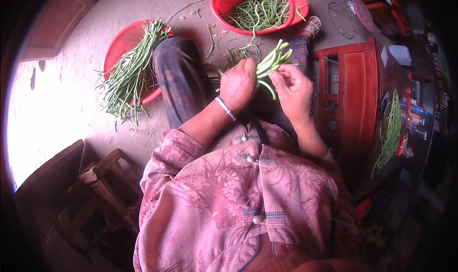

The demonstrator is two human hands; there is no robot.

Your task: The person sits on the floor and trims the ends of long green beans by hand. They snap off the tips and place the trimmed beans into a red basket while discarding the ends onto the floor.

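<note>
A bunch of pale green long beans point(273, 59) sticks up out of my left hand point(239, 80), which is closed around it in a fist. One bean end point(268, 89) bends down from the bunch between the hands. To the right, my right hand point(291, 89) has its thumb and curled fingers on the edge of the bunch, pinching a bean. Beyond my left knee, a red plastic basket point(116, 44) carries a large heap of long beans point(130, 77) lying across its rim. Farther ahead stands a red handled basket point(219, 7) with more beans point(263, 9) inside.
Bean scraps point(211, 44) litter the concrete floor point(189, 18). A red wooden chair point(352, 78) stands close on my right, beside a dark table point(393, 75) with another bunch of beans point(390, 132). Behind left is a wooden stool point(103, 179); a round-seated stool point(362, 12) stands ahead right.
</note>
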